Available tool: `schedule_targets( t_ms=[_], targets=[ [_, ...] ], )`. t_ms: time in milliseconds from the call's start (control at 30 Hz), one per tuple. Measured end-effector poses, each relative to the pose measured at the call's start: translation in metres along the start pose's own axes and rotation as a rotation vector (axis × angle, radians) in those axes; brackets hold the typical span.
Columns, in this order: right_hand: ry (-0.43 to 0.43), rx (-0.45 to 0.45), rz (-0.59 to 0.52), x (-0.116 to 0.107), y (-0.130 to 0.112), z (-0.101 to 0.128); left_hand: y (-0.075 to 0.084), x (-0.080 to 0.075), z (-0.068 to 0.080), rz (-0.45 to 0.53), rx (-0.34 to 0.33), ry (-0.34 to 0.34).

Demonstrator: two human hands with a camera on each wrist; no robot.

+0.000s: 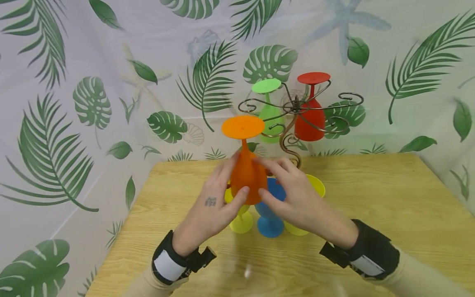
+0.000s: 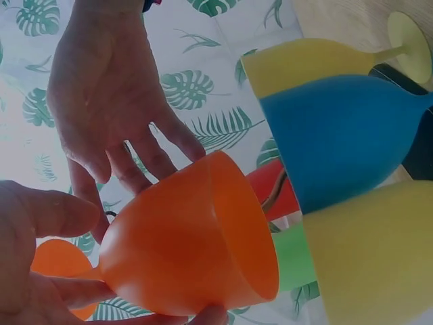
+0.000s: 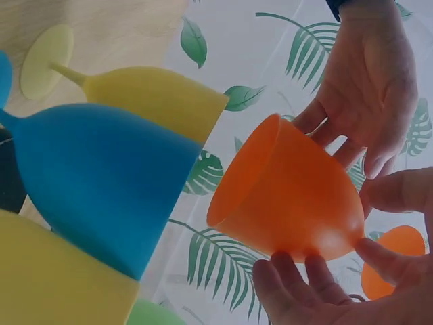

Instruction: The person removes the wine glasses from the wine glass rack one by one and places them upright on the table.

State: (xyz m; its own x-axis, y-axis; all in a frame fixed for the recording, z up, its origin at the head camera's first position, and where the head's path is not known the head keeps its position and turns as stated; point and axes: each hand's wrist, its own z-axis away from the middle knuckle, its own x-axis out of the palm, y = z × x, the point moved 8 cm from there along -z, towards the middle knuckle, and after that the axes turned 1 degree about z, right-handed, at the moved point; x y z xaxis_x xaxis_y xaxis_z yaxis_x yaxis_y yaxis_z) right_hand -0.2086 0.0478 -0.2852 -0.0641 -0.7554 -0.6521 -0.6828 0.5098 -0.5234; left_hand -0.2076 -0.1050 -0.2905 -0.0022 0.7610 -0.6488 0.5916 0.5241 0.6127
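Note:
An orange plastic goblet is held upside down in the air, its foot on top and its mouth downward. My left hand grips the bowl from the left, fingers along the far side and thumb low on the near side. On the opposite side my right hand holds the bowl between fingertips and thumb. The right wrist view shows the orange bowl with fingers of both hands on it. Just behind and below stand an upright blue goblet and two yellow goblets, partly hidden by the hands.
A curled metal rack rises at the back of the wooden table. From its arms hang a green goblet and a red goblet, both upside down. A leaf-patterned cloth covers the wall behind.

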Motion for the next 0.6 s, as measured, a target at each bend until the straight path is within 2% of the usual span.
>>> schedule_targets(
  t_ms=[267, 600],
  targets=[
    [0.063, -0.096, -0.053, -0.003, -0.012, 0.007, 0.008, -0.003, 0.014, 0.018, 0.014, 0.009],
    [0.152, -0.327, 0.028, -0.009, -0.025, 0.011, 0.014, -0.006, 0.023, 0.061, 0.013, -0.010]
  ],
)
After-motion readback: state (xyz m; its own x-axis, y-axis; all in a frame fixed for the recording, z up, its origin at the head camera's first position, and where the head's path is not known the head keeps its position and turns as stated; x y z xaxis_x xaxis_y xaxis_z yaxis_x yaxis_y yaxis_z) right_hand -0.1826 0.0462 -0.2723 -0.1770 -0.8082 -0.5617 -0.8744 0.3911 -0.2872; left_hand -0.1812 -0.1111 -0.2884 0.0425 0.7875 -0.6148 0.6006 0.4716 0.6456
